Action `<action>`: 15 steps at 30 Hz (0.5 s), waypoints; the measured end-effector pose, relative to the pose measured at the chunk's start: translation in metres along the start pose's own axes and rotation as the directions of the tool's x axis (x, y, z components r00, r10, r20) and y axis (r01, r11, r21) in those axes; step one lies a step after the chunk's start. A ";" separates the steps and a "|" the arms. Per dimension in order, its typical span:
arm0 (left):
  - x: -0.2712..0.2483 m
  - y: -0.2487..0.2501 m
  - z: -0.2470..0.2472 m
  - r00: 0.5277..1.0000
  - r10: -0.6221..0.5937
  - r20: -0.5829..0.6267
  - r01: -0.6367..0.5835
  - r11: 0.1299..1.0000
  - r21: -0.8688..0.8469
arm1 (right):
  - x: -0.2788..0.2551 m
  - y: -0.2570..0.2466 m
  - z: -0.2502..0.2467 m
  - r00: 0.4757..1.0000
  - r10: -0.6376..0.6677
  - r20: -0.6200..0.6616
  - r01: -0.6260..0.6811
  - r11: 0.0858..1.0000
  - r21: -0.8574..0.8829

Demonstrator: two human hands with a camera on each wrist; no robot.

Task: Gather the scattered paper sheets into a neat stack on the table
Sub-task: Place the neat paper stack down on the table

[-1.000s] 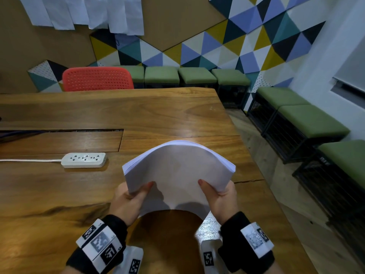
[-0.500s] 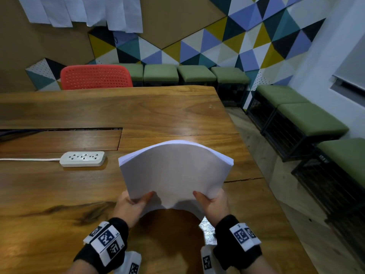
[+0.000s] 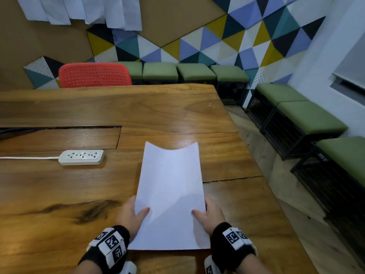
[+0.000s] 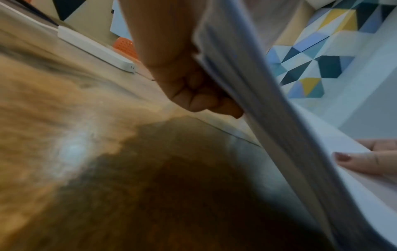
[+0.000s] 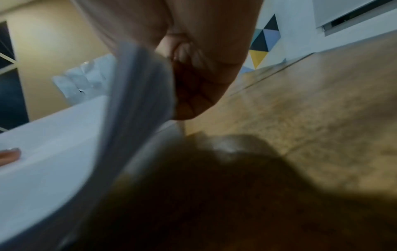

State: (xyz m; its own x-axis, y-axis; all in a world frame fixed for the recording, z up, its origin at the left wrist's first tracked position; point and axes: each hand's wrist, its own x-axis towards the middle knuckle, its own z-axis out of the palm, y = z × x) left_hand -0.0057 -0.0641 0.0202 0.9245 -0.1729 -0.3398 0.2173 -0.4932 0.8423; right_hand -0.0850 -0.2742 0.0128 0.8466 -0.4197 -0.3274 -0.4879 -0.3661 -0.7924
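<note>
A stack of white paper sheets (image 3: pixel 169 192) is held lengthwise just above the wooden table (image 3: pixel 59 194), sagging in the middle so its long sides curl up. My left hand (image 3: pixel 131 215) grips the near left side, thumb on top and fingers curled beneath. My right hand (image 3: pixel 207 213) grips the near right side the same way. In the left wrist view the curled fingers (image 4: pixel 199 98) sit under the paper sheets (image 4: pixel 247 71), whose layered edge shows. The right wrist view shows the paper sheets (image 5: pixel 139 88) with my fingers (image 5: pixel 201 91) below them.
A white power strip (image 3: pixel 82 157) with its cord lies on the table to the left of the stack. A recessed slot (image 3: pixel 59 127) runs across the table's left middle. A red chair (image 3: pixel 94 75) stands behind the table. Green stools (image 3: pixel 308 117) line the walls; the table's right edge is close.
The stack was arched upward and held up off the table, wide side across. Now it points away from me, lower and flatter, sagging downward, with both hands moved to its long sides.
</note>
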 end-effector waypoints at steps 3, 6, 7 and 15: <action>0.007 -0.019 0.006 0.995 -0.084 0.047 0.079 0.992 0.102 | 0.000 0.005 0.007 0.994 0.093 0.052 -0.088 0.991 -0.101; 0.010 -0.029 0.012 0.994 -0.108 0.003 0.105 0.975 0.196 | 0.000 0.009 0.011 0.985 0.171 0.020 -0.166 0.973 -0.163; 0.011 -0.029 0.012 0.993 -0.115 -0.024 0.118 0.970 0.212 | 0.000 0.009 0.011 0.984 0.176 -0.006 -0.174 0.969 -0.173; 0.028 -0.037 0.008 0.990 -0.140 -0.031 0.140 0.899 0.415 | -0.006 0.013 0.011 0.987 0.163 -0.014 -0.160 0.941 -0.299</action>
State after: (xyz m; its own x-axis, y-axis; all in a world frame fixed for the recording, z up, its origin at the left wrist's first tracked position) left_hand 0.0095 -0.0573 -0.0237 0.8943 -0.0759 -0.4409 0.1947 -0.8212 0.5364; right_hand -0.0938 -0.2670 -0.0011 0.7527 -0.4857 -0.4445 -0.6578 -0.5258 -0.5394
